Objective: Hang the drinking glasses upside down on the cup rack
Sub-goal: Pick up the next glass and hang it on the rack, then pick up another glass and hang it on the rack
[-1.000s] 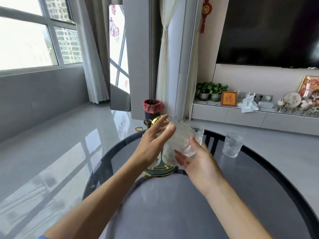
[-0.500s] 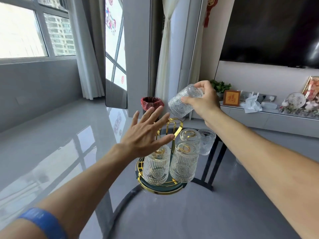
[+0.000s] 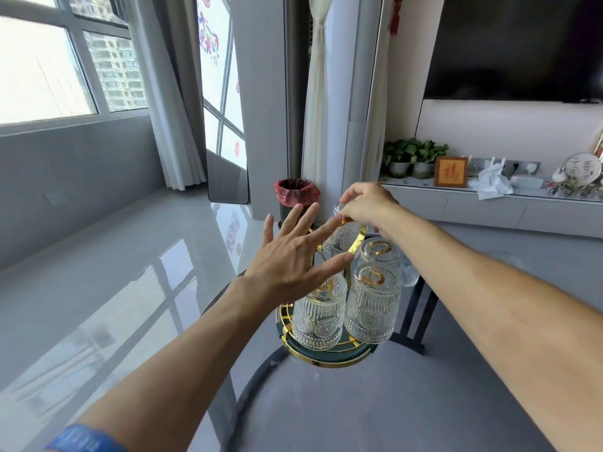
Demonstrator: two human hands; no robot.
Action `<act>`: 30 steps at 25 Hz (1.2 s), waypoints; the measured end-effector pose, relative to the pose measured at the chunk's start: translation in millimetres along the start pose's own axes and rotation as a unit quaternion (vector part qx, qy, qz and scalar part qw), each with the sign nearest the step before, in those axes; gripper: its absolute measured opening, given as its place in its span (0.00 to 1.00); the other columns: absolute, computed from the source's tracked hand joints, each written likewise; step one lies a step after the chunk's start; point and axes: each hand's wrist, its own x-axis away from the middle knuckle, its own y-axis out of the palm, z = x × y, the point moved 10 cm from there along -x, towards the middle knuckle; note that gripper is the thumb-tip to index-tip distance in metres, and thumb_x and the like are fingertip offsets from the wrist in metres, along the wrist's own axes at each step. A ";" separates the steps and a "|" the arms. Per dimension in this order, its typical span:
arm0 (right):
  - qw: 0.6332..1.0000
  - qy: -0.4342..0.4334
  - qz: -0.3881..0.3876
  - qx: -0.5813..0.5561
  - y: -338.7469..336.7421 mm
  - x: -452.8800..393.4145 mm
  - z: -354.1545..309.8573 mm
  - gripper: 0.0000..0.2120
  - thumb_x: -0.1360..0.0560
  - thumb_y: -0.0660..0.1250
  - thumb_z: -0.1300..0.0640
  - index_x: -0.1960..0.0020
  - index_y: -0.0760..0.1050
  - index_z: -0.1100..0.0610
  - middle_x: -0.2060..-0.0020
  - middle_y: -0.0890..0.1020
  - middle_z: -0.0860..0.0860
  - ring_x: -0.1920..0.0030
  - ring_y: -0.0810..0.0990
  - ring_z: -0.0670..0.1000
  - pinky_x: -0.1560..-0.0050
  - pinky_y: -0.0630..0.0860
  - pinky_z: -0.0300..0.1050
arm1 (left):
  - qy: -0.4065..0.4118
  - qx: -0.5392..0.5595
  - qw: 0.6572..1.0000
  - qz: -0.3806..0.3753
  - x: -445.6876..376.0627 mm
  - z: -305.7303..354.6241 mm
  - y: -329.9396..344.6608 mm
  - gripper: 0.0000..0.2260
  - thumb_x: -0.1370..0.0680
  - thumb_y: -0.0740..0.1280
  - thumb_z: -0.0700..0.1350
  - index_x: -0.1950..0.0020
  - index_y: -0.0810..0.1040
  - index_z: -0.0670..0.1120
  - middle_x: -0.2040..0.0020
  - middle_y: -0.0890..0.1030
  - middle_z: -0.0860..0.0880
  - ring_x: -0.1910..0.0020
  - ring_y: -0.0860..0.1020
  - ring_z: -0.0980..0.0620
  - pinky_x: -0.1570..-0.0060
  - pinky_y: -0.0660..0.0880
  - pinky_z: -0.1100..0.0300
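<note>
The glass in hand (image 3: 342, 238) is upside down, base uppermost, at the far side of the cup rack (image 3: 326, 350), just behind the rack's gold loop handle (image 3: 357, 239). The right hand (image 3: 368, 207) closes over its base from above, fingertips curled around the top edge; whether the glass has settled onto a peg cannot be told. Just below and nearer than that grip, three more ribbed glasses hang inverted on the rack: one at near left (image 3: 318, 316), one at near right (image 3: 372, 308) and one behind it (image 3: 380, 254), each with a gold peg showing through its base. The left hand (image 3: 293, 259) hovers flat and spread beside the grip, to its left, fingers splayed and holding nothing, its fingertips just in front of the held glass. The rack stands on a round dark glass table (image 3: 375, 402). Right of the grip, partly hidden by the right forearm, another glass (image 3: 409, 275) stands on the table.
</note>
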 end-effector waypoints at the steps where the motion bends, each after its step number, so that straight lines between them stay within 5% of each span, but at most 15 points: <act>1: 1.000 0.010 -0.009 0.002 4.7 -1.4 3.3 0.08 0.35 0.72 0.58 0.58 0.79 0.49 0.56 0.81 0.49 0.60 0.77 0.50 0.67 0.70 0.42 | 0.000 0.000 1.000 0.001 -0.5 0.4 0.2 0.34 0.26 0.45 0.75 0.22 0.47 0.66 0.19 0.45 0.51 0.21 0.39 0.51 0.27 0.35 0.36; 7: 0.995 0.075 -0.054 0.038 11.4 1.0 27.4 0.22 0.29 0.63 0.48 0.40 0.74 0.60 0.52 0.78 0.55 0.56 0.76 0.55 0.56 0.74 0.49 | -0.006 0.005 1.000 0.003 -1.1 1.4 1.8 0.34 0.27 0.44 0.75 0.23 0.48 0.65 0.19 0.45 0.51 0.21 0.40 0.50 0.27 0.36 0.36; 12: 0.996 0.017 -0.085 0.027 10.1 16.1 33.1 0.28 0.23 0.53 0.37 0.39 0.79 0.56 0.36 0.76 0.59 0.39 0.74 0.58 0.47 0.66 0.49 | -0.030 0.003 0.999 -0.008 1.0 3.2 0.1 0.35 0.27 0.44 0.75 0.22 0.48 0.65 0.19 0.47 0.50 0.21 0.41 0.49 0.27 0.37 0.34; 15: 0.999 -0.029 -0.041 0.010 -9.3 38.5 46.8 0.30 0.21 0.50 0.36 0.41 0.80 0.56 0.37 0.78 0.57 0.40 0.74 0.56 0.46 0.66 0.47 | -0.045 -0.026 0.998 -0.030 0.6 8.9 -5.6 0.35 0.26 0.46 0.74 0.22 0.49 0.62 0.19 0.47 0.49 0.21 0.42 0.47 0.28 0.37 0.32; 20: 0.999 -0.031 -0.005 0.009 -60.5 83.5 102.1 0.30 0.20 0.52 0.38 0.38 0.77 0.61 0.35 0.79 0.56 0.35 0.74 0.58 0.37 0.68 0.49 | -0.053 -0.139 0.989 0.000 6.0 51.3 -21.5 0.36 0.22 0.47 0.69 0.20 0.52 0.52 0.19 0.45 0.47 0.20 0.44 0.45 0.27 0.39 0.34; 24: 0.999 -0.009 0.036 -0.018 -105.2 110.1 158.0 0.28 0.20 0.54 0.41 0.39 0.76 0.63 0.38 0.79 0.59 0.37 0.74 0.61 0.39 0.69 0.51 | 0.058 -0.047 0.993 0.089 22.5 154.9 -5.9 0.32 0.21 0.50 0.65 0.20 0.48 0.53 0.19 0.48 0.48 0.20 0.46 0.46 0.24 0.41 0.42; 27: 0.998 0.018 0.042 -0.032 -124.6 123.9 202.4 0.23 0.22 0.59 0.41 0.39 0.77 0.58 0.38 0.80 0.55 0.37 0.75 0.57 0.41 0.70 0.50 | 0.079 0.027 0.996 0.029 39.4 213.0 55.0 0.33 0.21 0.51 0.64 0.20 0.45 0.56 0.19 0.48 0.50 0.20 0.45 0.47 0.25 0.39 0.45; 30: 0.995 0.067 0.072 -0.034 -133.9 138.8 254.9 0.26 0.27 0.65 0.41 0.31 0.69 0.47 0.31 0.73 0.50 0.34 0.72 0.54 0.40 0.68 0.48 | -0.005 0.068 0.996 -0.065 43.0 214.6 128.7 0.33 0.21 0.53 0.64 0.20 0.43 0.57 0.18 0.46 0.50 0.20 0.44 0.48 0.25 0.39 0.46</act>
